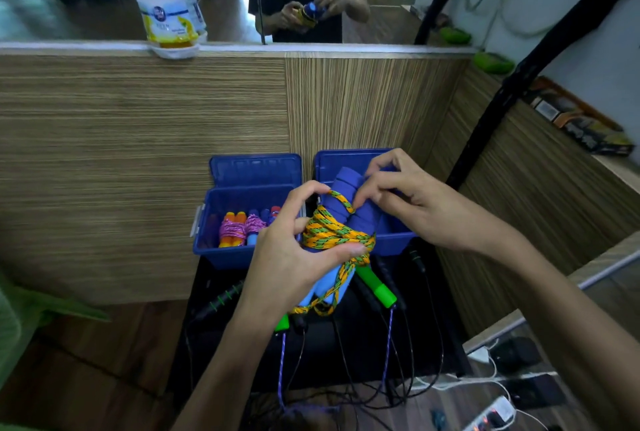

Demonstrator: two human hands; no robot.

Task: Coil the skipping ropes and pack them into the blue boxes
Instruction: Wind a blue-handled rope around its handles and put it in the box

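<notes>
Head view: two hands, two blue boxes, one rope bundle in hand.

Left hand (pixel 294 250) grips the paired blue foam handles (pixel 341 198), fingers curled round the orange-green braided rope (pixel 332 233) wound on them; right hand (pixel 405 202) pinches a rope loop at the top. Bundle sits above the gap between both boxes. Left blue box (pixel 221 254), lid up, holds two pink-corded coils (pixel 242 228); further handles behind are hard to count. Right blue box (pixel 394 243) mostly hidden by hands. Green-handled rope (pixel 377 287) and black ropes lie on the dark worktop (pixel 346 354), partly covered.
</notes>
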